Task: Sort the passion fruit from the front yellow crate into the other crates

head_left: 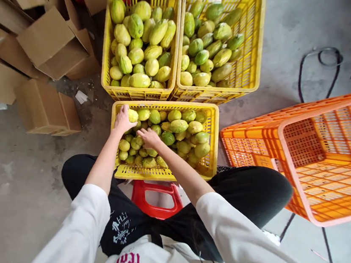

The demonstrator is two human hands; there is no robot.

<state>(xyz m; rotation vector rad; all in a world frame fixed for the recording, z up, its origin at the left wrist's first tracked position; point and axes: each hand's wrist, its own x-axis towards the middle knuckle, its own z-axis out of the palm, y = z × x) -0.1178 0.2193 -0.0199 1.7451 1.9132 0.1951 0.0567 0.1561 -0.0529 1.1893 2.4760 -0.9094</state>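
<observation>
My left hand (123,120) is closed around a yellow-green papaya (133,115) at the back left corner of the front yellow crate (159,104). My right hand (149,138) reaches into the same crate from the front. Its fingers are stretched out over the fruit, and no papaya is visibly gripped in them. Around both hands lie many smaller green and yellow papayas (178,126), one of them a darker green papaya (168,138). The fruit directly under my right palm is hidden.
Behind stand two more yellow crates of papayas, the left crate (106,71) and the right crate (259,31). An orange crate (252,128) lies on its side at right. Cardboard boxes (51,42) are heaped at far left. A red stool (143,206) shows between my legs.
</observation>
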